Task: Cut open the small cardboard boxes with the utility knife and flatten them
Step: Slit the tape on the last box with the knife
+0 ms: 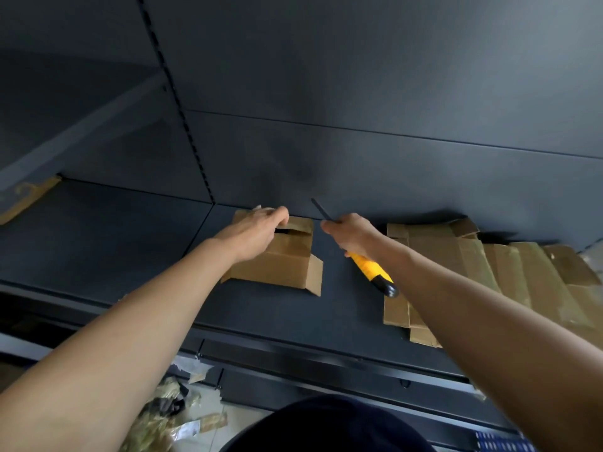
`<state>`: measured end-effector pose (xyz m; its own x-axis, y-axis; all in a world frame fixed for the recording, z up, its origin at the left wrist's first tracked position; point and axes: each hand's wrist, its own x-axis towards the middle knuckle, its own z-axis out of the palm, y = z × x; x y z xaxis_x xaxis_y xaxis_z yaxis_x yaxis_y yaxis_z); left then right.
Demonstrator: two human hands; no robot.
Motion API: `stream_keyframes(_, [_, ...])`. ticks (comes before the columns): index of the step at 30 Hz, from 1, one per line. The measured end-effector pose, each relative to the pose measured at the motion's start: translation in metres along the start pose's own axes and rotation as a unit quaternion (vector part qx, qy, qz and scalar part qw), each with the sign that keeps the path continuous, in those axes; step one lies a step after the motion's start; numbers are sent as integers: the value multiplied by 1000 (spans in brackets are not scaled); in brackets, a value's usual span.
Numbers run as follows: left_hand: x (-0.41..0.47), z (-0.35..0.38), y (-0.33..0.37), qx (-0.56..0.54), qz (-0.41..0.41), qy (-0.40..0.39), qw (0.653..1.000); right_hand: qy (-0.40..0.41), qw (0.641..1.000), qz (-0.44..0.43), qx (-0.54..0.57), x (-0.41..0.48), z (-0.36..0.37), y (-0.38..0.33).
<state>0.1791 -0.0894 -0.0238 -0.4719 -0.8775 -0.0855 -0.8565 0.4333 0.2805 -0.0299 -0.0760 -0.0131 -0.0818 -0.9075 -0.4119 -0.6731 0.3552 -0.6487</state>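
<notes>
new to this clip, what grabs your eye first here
The yellow knife in the right hand, its dark blade out and pointing up and away, mid-frame. Just left of it, the left hand grips the top of a small box on the dark shelf. A pile of flattened cardboard lies at right.

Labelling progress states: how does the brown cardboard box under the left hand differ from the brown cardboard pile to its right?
The small brown cardboard box is hollow and raised, with one end flap sticking out; the pile of brown cardboard sheets lies flat. The left hand grips the box; nothing holds the pile. Both sit on the dark shelf.
</notes>
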Motion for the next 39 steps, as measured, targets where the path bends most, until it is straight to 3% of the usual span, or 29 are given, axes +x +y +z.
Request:
stream_keyframes(5, [-6, 3, 9, 47, 55, 126, 989, -41, 998, -10, 53, 0, -1, -3])
stream_keyframes(7, [-7, 7, 7, 46, 39, 134, 989, -73, 992, 16, 98, 1, -5, 2])
stream_keyframes(11, [-6, 14, 4, 30, -2, 75, 997, -114, 983, 50, 135, 0, -12, 15])
stream_keyframes(18, [1, 12, 15, 42, -49, -3, 998, -140, 987, 33, 68, -7, -19, 25])
stream_keyframes(22, [1, 12, 16, 26, -52, -6, 998, -135, 990, 28, 4, -11, -21, 23])
stream_keyframes(28, [-2, 16, 21, 34, -70, -56, 995, -134, 990, 41, 25, -13, -9, 20])
stream_keyframes(36, [-5, 18, 17, -88, -119, -39, 988, -142, 988, 27, -51, -9, -14, 19])
stream_keyframes(39, [-6, 15, 12, -45, -95, -72, 992, -158, 983, 5, -90, -6, -19, 19])
